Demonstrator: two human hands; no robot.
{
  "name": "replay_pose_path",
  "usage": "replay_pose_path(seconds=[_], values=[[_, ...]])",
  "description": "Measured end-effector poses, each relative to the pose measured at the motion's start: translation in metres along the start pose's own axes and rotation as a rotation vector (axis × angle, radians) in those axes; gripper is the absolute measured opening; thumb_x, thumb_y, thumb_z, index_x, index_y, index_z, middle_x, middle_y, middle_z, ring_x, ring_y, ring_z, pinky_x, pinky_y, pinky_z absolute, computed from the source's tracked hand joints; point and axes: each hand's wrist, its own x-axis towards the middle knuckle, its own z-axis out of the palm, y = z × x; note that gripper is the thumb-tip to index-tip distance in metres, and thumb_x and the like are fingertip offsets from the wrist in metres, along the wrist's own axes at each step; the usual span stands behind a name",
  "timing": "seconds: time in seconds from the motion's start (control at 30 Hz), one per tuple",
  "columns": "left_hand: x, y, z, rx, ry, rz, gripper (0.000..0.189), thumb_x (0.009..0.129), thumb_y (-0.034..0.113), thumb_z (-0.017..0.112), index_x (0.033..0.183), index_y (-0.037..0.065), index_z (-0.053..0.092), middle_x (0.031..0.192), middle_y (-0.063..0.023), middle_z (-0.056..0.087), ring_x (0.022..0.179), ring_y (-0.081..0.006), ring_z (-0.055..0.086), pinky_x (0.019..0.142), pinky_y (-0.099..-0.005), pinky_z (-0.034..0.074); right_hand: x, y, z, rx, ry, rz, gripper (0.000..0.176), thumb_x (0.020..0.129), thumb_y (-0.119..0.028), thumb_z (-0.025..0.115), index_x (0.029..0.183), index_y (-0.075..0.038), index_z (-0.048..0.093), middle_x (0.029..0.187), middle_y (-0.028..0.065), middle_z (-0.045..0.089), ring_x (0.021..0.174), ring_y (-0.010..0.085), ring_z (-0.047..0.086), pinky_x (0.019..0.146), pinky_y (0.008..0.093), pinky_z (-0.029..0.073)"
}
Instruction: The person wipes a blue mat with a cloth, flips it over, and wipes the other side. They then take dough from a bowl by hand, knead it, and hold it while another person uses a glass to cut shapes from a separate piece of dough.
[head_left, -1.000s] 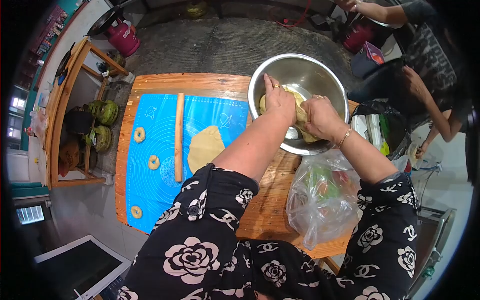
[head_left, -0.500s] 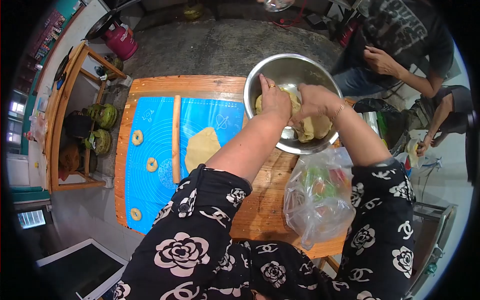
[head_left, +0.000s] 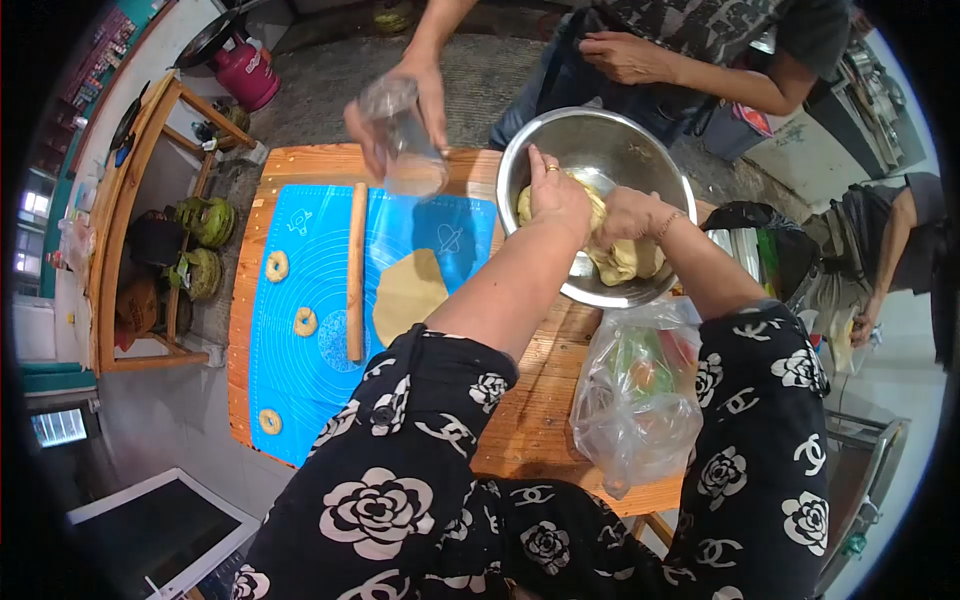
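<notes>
A steel mixing bowl [head_left: 508,190] stands at the table's back right with pale yellow dough [head_left: 630,262] inside. My left hand [head_left: 560,205], with a ring on one finger, presses on the dough at the bowl's left side; its fingertips reach toward the far wall and are partly hidden. My right hand [head_left: 632,218] has its fingers curled into the dough beside it. On the blue baking mat [head_left: 290,380] lie a rolling pin [head_left: 356,280], a flat sheet of dough [head_left: 408,295], and three dough rings, one of them a small dough ring [head_left: 305,321].
Across the table, another person's hands hold a clear container [head_left: 405,150] above the mat's far edge. A clear plastic bag [head_left: 640,400] of colourful contents lies at the front right. A wooden shelf [head_left: 160,220] stands at left; a second person's arm [head_left: 890,250] shows at right.
My right hand has curled from spread fingers and pushed into the dough. The person opposite has moved left, bringing the clear container over the mat.
</notes>
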Motion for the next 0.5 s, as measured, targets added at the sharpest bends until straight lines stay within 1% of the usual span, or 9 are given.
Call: replay_pose_path(seconds=[0.03, 0.07, 0.13, 0.17, 0.2, 0.23, 0.33, 0.43, 0.5], values=[[0.000, -0.001, 0.000, -0.023, -0.014, 0.004, 0.073, 0.079, 0.045, 0.070, 0.134, -0.001, 0.057, 0.147, -0.0212, 0.047, 0.146, -0.0393, 0.027, 0.120, -0.0581, -0.001, -0.005, 0.000, 0.001, 0.000, 0.013, -0.011, 0.056, 0.056, -0.037, 0.081, 0.099, -0.001, 0.075, 0.103, 0.0204, 0.072, 0.100, 0.0368, 0.068, 0.092, 0.0584, 0.044], [0.000, -0.002, -0.002, -0.045, -0.026, 0.009, 0.071, 0.080, 0.042, 0.069, 0.135, -0.001, 0.057, 0.148, -0.0207, 0.047, 0.146, -0.0389, 0.027, 0.120, -0.0580, -0.001, -0.012, 0.002, 0.001, 0.037, 0.029, -0.063, 0.053, 0.058, -0.037, 0.079, 0.096, 0.001, 0.073, 0.097, 0.0204, 0.072, 0.097, 0.0358, 0.068, 0.089, 0.0565, 0.044], [0.002, -0.001, -0.002, -0.050, -0.027, 0.007, 0.068, 0.082, 0.037, 0.065, 0.136, -0.002, 0.055, 0.148, -0.0198, 0.047, 0.146, -0.0378, 0.028, 0.120, -0.0578, -0.002, -0.006, 0.018, 0.014, 0.146, 0.098, -0.089, 0.049, 0.058, -0.036, 0.079, 0.091, -0.001, 0.073, 0.093, 0.0190, 0.072, 0.095, 0.0356, 0.068, 0.088, 0.0551, 0.044], [0.003, 0.000, 0.002, -0.025, 0.007, -0.003, 0.061, 0.086, 0.036, 0.060, 0.135, 0.000, 0.058, 0.146, -0.0175, 0.049, 0.145, -0.0374, 0.030, 0.119, -0.0592, -0.002, -0.002, 0.024, 0.022, 0.204, 0.132, -0.102, 0.047, 0.057, -0.036, 0.080, 0.089, -0.001, 0.072, 0.091, 0.0183, 0.072, 0.094, 0.0355, 0.068, 0.088, 0.0543, 0.044], [0.003, 0.002, 0.005, -0.001, 0.038, -0.011, 0.054, 0.090, 0.035, 0.056, 0.134, 0.003, 0.060, 0.145, -0.0152, 0.052, 0.144, -0.0370, 0.032, 0.119, -0.0606, -0.002, -0.016, 0.017, 0.016, 0.162, 0.182, -0.118, 0.041, 0.059, -0.037, 0.079, 0.082, -0.004, 0.070, 0.084, 0.0153, 0.072, 0.087, 0.0319, 0.068, 0.086, 0.0520, 0.044], [0.001, 0.002, 0.006, 0.026, 0.071, -0.018, 0.048, 0.094, 0.034, 0.052, 0.132, 0.006, 0.063, 0.143, -0.0129, 0.055, 0.143, -0.0367, 0.033, 0.118, -0.0620, -0.001, -0.023, 0.015, 0.013, 0.207, 0.172, -0.130, 0.039, 0.060, -0.036, 0.079, 0.081, -0.004, 0.070, 0.081, 0.0142, 0.071, 0.084, 0.0306, 0.068, 0.086, 0.0499, 0.045], [-0.004, 0.001, -0.004, 0.050, -0.009, 0.004, 0.050, 0.094, 0.035, 0.052, 0.135, 0.006, 0.060, 0.146, -0.0125, 0.052, 0.145, -0.0348, 0.032, 0.118, -0.0628, -0.003, -0.039, 0.014, 0.009, 0.326, 0.146, -0.160, 0.036, 0.062, -0.035, 0.080, 0.078, -0.005, 0.068, 0.076, 0.0115, 0.069, 0.078, 0.0272, 0.067, 0.084, 0.0433, 0.046], [-0.004, -0.002, -0.003, -0.027, 0.006, 0.038, 0.060, 0.087, 0.033, 0.057, 0.136, -0.002, 0.056, 0.146, -0.0185, 0.049, 0.145, -0.0371, 0.030, 0.120, -0.0588, -0.002, -0.044, 0.014, 0.006, 0.384, 0.146, -0.204, 0.035, 0.062, -0.032, 0.081, 0.080, -0.005, 0.069, 0.074, 0.0104, 0.069, 0.073, 0.0249, 0.066, 0.078, 0.0367, 0.049], [-0.005, -0.002, -0.002, -0.030, 0.014, 0.044, 0.059, 0.088, 0.033, 0.055, 0.136, -0.002, 0.056, 0.146, -0.0188, 0.049, 0.144, -0.0371, 0.031, 0.120, -0.0591, -0.002, -0.044, 0.019, 0.006, 0.413, 0.146, -0.223, 0.035, 0.061, -0.031, 0.082, 0.081, -0.005, 0.069, 0.074, 0.0106, 0.069, 0.071, 0.0239, 0.065, 0.074, 0.0331, 0.050]])
